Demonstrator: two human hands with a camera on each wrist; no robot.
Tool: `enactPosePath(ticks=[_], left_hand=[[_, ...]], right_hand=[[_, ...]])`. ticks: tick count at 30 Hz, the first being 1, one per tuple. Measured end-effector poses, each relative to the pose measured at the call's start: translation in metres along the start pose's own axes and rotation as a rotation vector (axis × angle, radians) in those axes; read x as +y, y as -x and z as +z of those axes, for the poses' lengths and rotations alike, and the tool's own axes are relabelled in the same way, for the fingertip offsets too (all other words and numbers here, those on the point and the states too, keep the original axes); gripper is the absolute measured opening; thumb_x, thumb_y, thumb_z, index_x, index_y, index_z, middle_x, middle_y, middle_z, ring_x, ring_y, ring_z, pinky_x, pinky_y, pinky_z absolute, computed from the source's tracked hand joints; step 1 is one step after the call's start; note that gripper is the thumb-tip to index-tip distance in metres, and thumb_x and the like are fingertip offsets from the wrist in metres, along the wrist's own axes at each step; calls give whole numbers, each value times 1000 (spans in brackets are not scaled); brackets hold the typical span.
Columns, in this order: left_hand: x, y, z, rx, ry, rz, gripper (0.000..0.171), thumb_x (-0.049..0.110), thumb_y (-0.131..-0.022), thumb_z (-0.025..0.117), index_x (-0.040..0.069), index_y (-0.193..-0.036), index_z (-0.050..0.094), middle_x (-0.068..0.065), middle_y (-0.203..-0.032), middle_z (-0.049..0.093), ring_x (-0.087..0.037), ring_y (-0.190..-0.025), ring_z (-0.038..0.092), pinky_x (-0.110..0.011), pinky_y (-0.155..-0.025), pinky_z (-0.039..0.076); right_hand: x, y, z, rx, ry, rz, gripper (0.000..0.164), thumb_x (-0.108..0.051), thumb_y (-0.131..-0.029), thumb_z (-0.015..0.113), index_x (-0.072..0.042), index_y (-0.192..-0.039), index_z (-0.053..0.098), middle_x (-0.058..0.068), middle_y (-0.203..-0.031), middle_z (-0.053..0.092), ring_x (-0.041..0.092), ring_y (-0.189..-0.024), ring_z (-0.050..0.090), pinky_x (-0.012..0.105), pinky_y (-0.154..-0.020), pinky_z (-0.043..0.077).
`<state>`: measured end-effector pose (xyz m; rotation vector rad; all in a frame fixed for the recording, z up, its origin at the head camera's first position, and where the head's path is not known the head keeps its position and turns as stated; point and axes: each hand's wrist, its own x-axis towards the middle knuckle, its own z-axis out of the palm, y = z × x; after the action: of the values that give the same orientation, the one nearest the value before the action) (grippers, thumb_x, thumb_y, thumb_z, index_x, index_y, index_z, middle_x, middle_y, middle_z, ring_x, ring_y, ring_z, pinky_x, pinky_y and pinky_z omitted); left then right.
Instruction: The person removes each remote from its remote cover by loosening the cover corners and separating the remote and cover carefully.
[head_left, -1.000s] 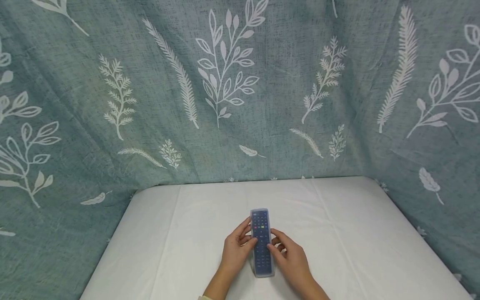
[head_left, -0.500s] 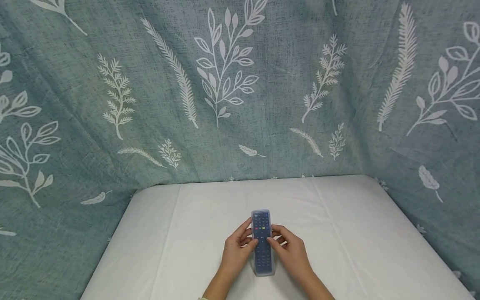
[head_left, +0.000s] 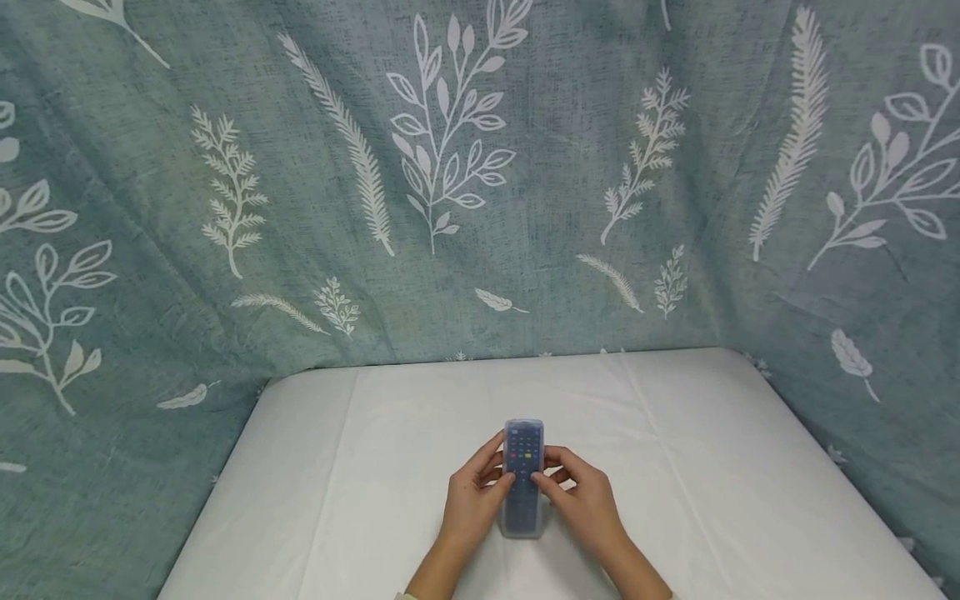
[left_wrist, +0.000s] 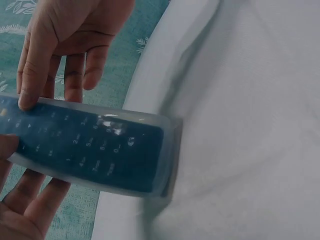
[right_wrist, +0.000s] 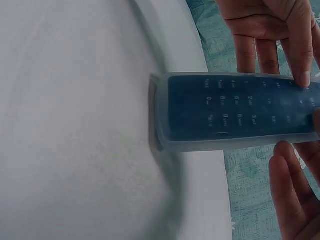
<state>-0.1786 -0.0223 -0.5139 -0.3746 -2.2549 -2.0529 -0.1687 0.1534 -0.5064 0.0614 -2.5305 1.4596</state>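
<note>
A dark blue remote control (head_left: pixel 522 508) in a clear, translucent cover is held upright over the white cloth, its rows of small keys facing me. My left hand (head_left: pixel 471 500) grips its left edge, thumb on the front and fingers behind. On the opposite edge, my right hand (head_left: pixel 588 498) pinches it the same way. Number keys show near the lower end of the remote control (left_wrist: pixel 125 160) in the left wrist view. Whether that end touches the cloth I cannot tell. The right wrist view has the left hand (right_wrist: pixel 270 25) at the top and the right hand (right_wrist: pixel 295 195) below.
A white cloth-covered table (head_left: pixel 360 467) spreads out under both hands, with faint creases. Behind and on both sides hangs a green-blue curtain (head_left: pixel 525 275) printed with white leaves and sprigs.
The lower end of the remote control has swung away from me, so it looks shorter and more tilted. My right thumb has slid slightly up along it. Both hands keep their hold.
</note>
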Motion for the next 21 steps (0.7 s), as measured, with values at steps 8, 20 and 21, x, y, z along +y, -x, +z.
enactPosePath(ticks=[8,20,21], left_hand=[[-1,0,1,54,10,-21,42,-3,-86,72,10,-125,62,-14,-112,75,-21,-99,73,-23,-86,60],[-6,1,-1,98,66,-91,24,2,-91,68,9,-114,67,-9,-112,75,-14,-105,71,-18,-89,56],[-6,1,-1,111,65,-100,22,2,-92,67,9,-113,68,-9,-111,75,-14,-105,72,-17,-87,56]], right_hand=[[-4,-2,0,16,51,-52,27,-19,-80,83,-24,-103,72,-6,-92,75,-1,-70,65,15,-64,57],[-2,-2,1,102,30,-177,30,-8,-78,84,-26,-98,71,-9,-96,77,6,-76,72,17,-63,58],[-2,-2,1,117,32,-195,31,-6,-77,84,-25,-97,71,-8,-96,77,7,-76,72,17,-62,58]])
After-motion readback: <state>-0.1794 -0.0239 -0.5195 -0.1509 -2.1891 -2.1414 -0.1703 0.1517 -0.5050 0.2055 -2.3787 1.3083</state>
